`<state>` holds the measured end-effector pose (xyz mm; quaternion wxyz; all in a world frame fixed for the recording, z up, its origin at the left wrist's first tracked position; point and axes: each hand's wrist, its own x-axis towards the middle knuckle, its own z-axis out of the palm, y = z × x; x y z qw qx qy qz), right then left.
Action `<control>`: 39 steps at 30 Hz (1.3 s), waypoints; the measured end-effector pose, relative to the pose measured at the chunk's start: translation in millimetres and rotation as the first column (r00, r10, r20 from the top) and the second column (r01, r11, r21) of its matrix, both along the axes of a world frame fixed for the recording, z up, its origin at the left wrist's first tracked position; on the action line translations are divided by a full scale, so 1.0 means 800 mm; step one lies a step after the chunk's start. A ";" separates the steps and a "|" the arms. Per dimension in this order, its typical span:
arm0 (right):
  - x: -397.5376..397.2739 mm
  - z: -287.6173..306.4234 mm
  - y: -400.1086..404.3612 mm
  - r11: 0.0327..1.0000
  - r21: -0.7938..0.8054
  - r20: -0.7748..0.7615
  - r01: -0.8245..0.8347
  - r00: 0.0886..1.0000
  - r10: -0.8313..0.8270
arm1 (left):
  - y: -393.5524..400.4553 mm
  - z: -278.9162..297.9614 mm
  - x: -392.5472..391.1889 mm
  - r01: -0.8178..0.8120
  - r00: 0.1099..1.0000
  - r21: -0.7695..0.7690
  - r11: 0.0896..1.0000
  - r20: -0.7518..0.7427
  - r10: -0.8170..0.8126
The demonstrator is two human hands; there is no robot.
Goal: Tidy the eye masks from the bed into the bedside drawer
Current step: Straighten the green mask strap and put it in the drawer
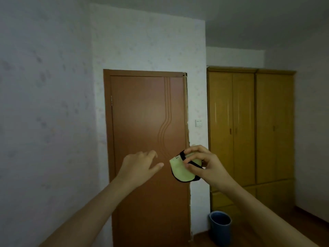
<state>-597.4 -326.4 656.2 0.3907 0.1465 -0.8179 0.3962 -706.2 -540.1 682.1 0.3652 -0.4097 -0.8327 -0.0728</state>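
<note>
Head view: right hand (204,164) pinches a folded, soft, light eye mask (179,172) by its strap before the door (142,113); left hand (140,166) loose, empty.

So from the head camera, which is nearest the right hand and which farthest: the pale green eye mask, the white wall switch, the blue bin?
1. Pale green eye mask with black strap: pinched in the right hand itself.
2. White wall switch: on the wall above the hand, beside the door.
3. Blue plastic bin: on the floor, far below.
</note>
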 end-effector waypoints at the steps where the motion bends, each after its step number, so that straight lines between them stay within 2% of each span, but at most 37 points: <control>1: -0.014 -0.001 0.024 1.000 0.007 0.000 0.021 1.000 -0.021 | 0.026 -0.001 -0.024 0.021 1.000 -0.007 1.000 -0.001 -0.021; 12: -0.198 -0.014 0.305 0.984 0.023 -0.008 0.175 0.985 -0.175 | 0.339 -0.016 -0.260 0.173 0.977 -0.041 0.984 -0.119 -0.176; 22: -0.223 -0.035 0.590 0.912 -0.038 0.059 0.408 0.912 -0.405 | 0.687 -0.024 -0.347 0.450 0.893 -0.049 0.891 0.013 -0.450; 28: -0.197 -0.062 0.775 0.802 -0.060 0.089 0.594 0.804 -0.588 | 0.928 -0.042 -0.344 0.662 0.749 -0.044 0.748 0.087 -0.657; 31: -0.170 -0.072 0.859 0.725 -0.075 0.094 0.685 0.728 -0.679 | 1.054 -0.051 -0.326 0.720 0.693 -0.079 0.689 0.050 -0.719; 36: -0.089 -0.095 0.981 0.574 -0.072 0.174 0.815 0.577 -0.798 | 1.245 -0.078 -0.251 0.784 0.616 -0.139 0.605 0.047 -0.787; 39: -0.026 -0.122 1.054 0.479 -0.081 0.206 0.874 0.484 -0.850 | 1.347 -0.107 -0.185 0.841 0.532 -0.170 0.514 0.087 -0.842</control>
